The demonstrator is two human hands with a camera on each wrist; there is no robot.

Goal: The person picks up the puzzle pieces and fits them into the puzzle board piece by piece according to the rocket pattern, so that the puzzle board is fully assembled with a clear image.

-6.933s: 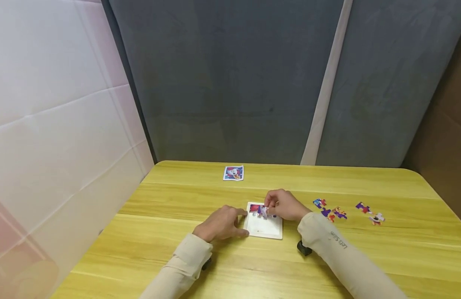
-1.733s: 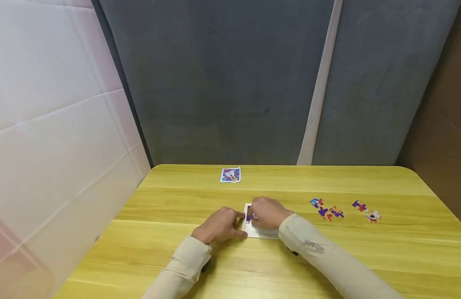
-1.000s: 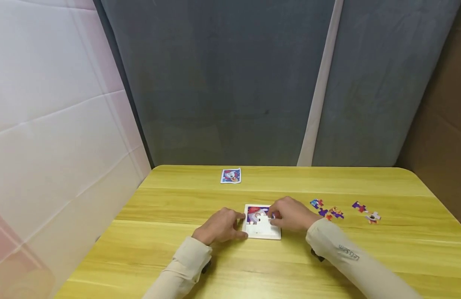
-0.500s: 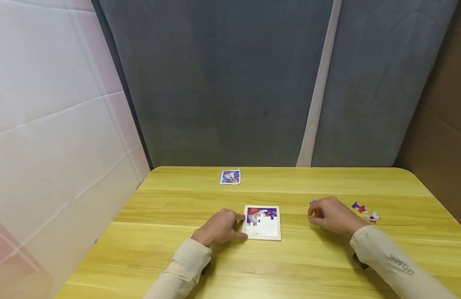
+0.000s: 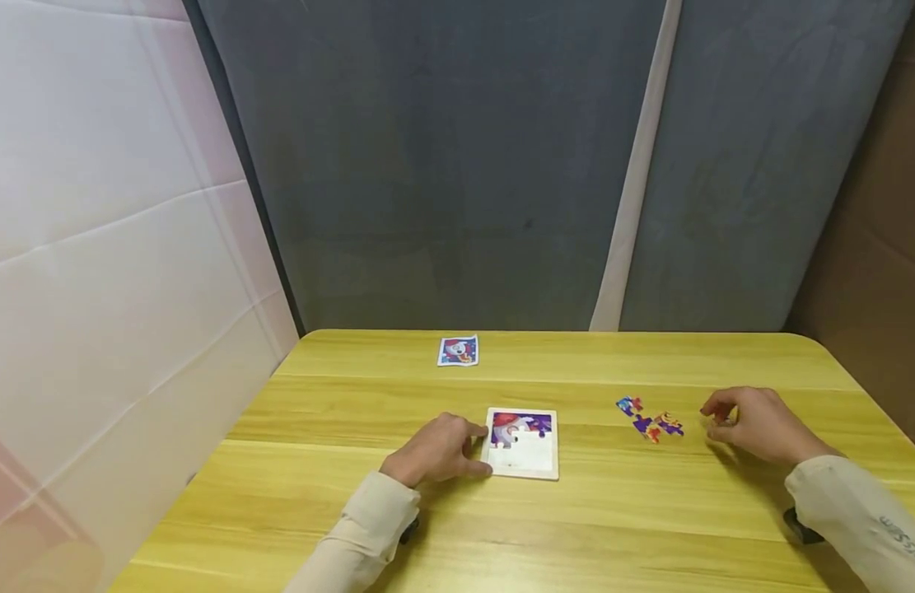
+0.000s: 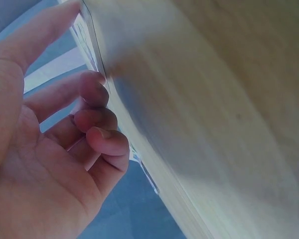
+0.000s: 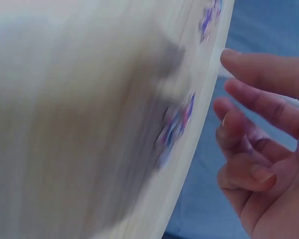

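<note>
Head view shows one white puzzle tray (image 5: 522,461) lying flat near the middle of the yellow wooden worktop (image 5: 576,527), a little nearer the front edge than the back. It is nearly square, slightly longer from front to back, with its edges roughly square to the worktop's edges. Its far strip is filled with joined picture pieces (image 5: 521,426) in red, white and purple; how many are fitted I cannot count. The near part is bare white.

The left hand (image 5: 436,449) rests on the worktop against the tray's left edge, fingers (image 5: 473,426) loosely curled, fingertip and thumb touching that edge. The left wrist view shows the same: thumb and curled fingers (image 6: 94,89) lying along the tray's rim, pinching nothing.

The right hand (image 5: 757,424) is well off toward the right edge, fingers (image 5: 712,405) bent down over something small on the surface; whether they pinch it I cannot tell. The right wrist view is blurred and shows its fingers (image 7: 261,74) apart and half curled.

Between tray and right hand lies a cluster of loose pieces (image 5: 648,417), three as far as I can make out, purple, blue and orange. One small picture card (image 5: 458,350) sits by the back edge, left of centre.
</note>
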